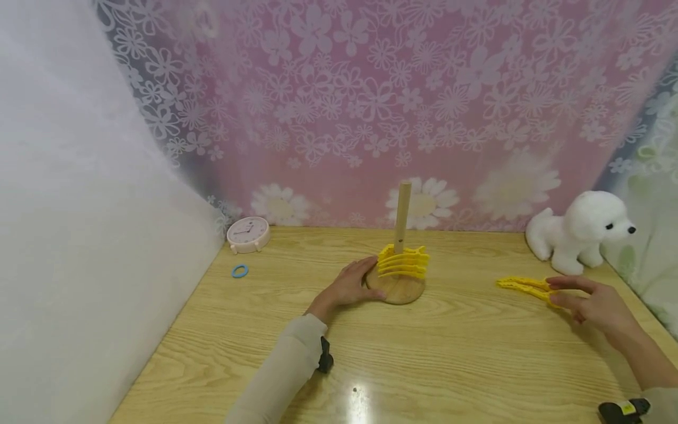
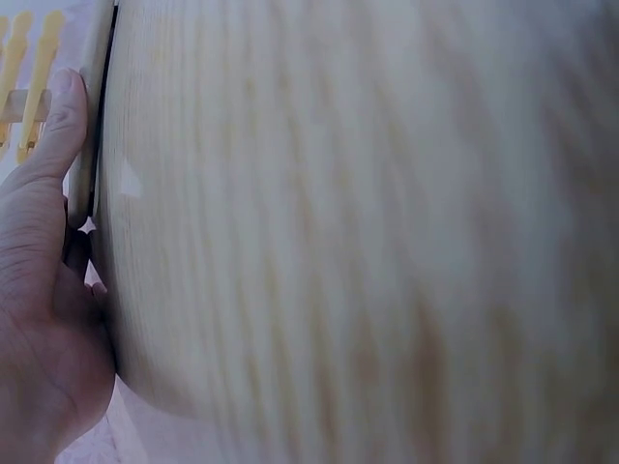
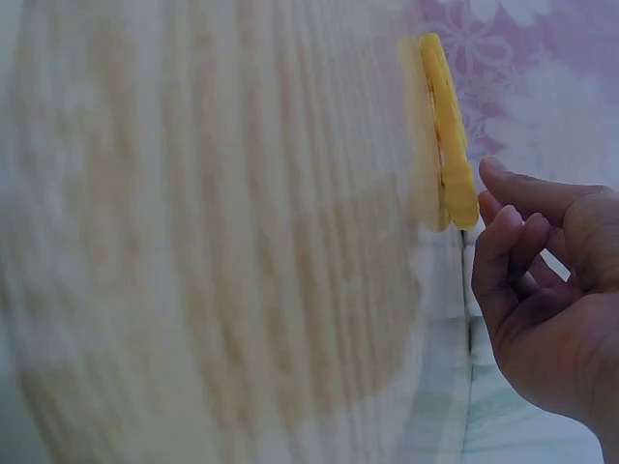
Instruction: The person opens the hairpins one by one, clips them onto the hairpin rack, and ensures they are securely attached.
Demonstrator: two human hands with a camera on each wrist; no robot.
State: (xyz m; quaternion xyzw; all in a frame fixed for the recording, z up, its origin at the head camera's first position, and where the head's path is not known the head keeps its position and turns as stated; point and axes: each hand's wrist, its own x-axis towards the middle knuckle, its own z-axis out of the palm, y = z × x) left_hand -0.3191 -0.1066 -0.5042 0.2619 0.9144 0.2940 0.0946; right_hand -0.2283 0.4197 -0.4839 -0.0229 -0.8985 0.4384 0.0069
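Note:
A round wooden base with an upright wooden post stands mid-table. Several yellow hair clips are stacked around the lower post. My left hand grips the base's left rim. In the left wrist view, the thumb lies over the base, with a few clips beyond it. To the right, my right hand pinches the spread handle ends of another yellow hair clip between thumb and index finger. That clip appears edge-on in the right wrist view, close to the table surface.
A white plush dog sits at the back right, just behind my right hand. At the back left are a pink clock and a blue ring. A floral curtain hangs behind the table.

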